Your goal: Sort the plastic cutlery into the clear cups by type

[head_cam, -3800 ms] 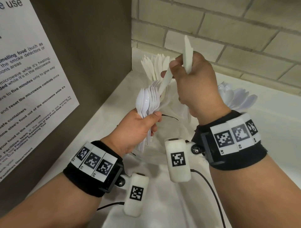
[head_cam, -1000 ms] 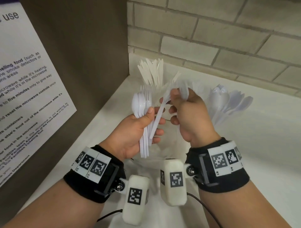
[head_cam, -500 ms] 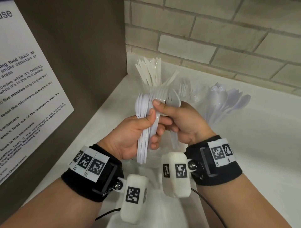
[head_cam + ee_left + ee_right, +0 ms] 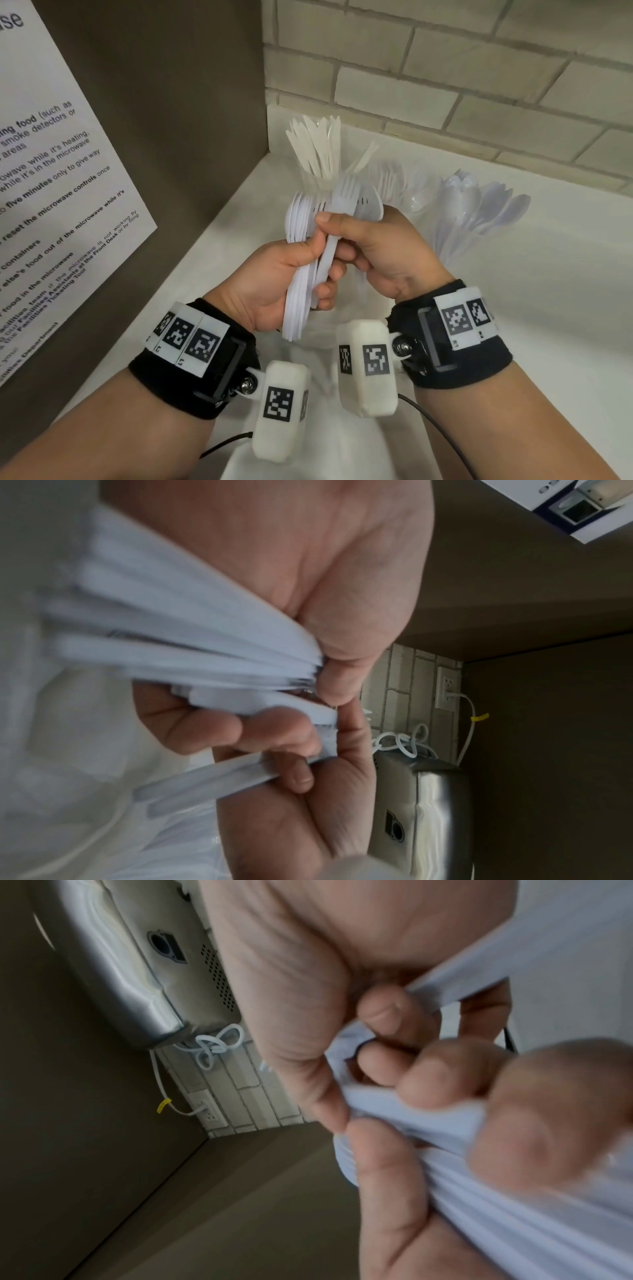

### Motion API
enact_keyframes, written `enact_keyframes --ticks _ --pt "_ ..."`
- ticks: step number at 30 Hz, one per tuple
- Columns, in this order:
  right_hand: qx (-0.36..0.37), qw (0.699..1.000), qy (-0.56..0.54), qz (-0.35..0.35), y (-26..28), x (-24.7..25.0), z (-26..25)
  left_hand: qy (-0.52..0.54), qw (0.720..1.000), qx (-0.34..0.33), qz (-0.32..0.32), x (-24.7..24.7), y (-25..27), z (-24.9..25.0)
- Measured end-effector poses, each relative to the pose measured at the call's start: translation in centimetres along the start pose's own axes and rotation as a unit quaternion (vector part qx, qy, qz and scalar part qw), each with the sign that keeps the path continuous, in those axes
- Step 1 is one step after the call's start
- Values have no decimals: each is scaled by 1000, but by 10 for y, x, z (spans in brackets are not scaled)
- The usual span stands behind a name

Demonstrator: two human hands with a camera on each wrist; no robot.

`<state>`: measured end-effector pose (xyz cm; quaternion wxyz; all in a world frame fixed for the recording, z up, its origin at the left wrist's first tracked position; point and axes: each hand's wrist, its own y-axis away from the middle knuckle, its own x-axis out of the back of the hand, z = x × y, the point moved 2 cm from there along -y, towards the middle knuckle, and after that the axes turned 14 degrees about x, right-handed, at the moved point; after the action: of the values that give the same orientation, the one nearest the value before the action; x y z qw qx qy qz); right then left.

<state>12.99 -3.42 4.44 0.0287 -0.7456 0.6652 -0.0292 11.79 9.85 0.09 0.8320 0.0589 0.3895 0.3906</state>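
Observation:
My left hand point(image 4: 301, 263) grips a thick bundle of white plastic cutlery point(image 4: 301, 291) upright over the counter; its handles show in the left wrist view point(image 4: 188, 647). My right hand point(image 4: 342, 236) meets the bundle from the right. Its thumb and fingers pinch a white fork point(image 4: 344, 195) at the front of the bundle, and a spoon point(image 4: 371, 205) lies against its fingers. Three clear cups stand behind: knives point(image 4: 318, 157) at the left, forks point(image 4: 394, 181) in the middle, spoons point(image 4: 479, 212) at the right.
A brown panel with a printed notice point(image 4: 51, 171) closes the left side. The brick wall point(image 4: 445, 85) runs behind the white counter point(image 4: 548, 325). A steel appliance point(image 4: 428, 804) and a wall socket with a white cable point(image 4: 448, 688) appear in the wrist views.
My right hand came down from holding a knife high, moved in against the bundle, and its thumb now pinches a fork there. My left hand kept its grip and barely moved.

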Motion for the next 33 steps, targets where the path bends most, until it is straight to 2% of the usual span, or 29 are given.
enact_keyframes --ticks 3,6,11,15,18,20,22,25,28,31,33 --pt "-8 998 -14 56 0 -1 1 -7 999 -15 48 0 0 -1" --pt "5 994 -43 101 0 -4 5 -13 997 -16 70 1 -1 1" --pt "17 987 -63 147 -2 -3 6 -4 999 8 47 0 4 6" --pt "38 984 -92 150 -2 2 -2 27 999 34 -7 2 7 5" --pt "47 976 -116 177 -3 6 -5 46 997 46 -39 0 6 4" --pt "52 967 -140 205 -3 12 -6 36 997 47 -41 1 4 5" --pt "65 956 -167 232 -3 23 -10 13 999 50 -15 2 3 5" --pt "120 939 -164 279 -10 51 -25 -13 999 40 32 3 3 3" --pt "208 920 -85 320 -24 79 -50 -11 998 32 50 1 5 3" --pt "279 908 -8 311 -37 91 -70 -10 997 17 70 -2 3 6" --pt "298 910 22 288 -46 92 -74 -12 997 5 82 -3 0 9"
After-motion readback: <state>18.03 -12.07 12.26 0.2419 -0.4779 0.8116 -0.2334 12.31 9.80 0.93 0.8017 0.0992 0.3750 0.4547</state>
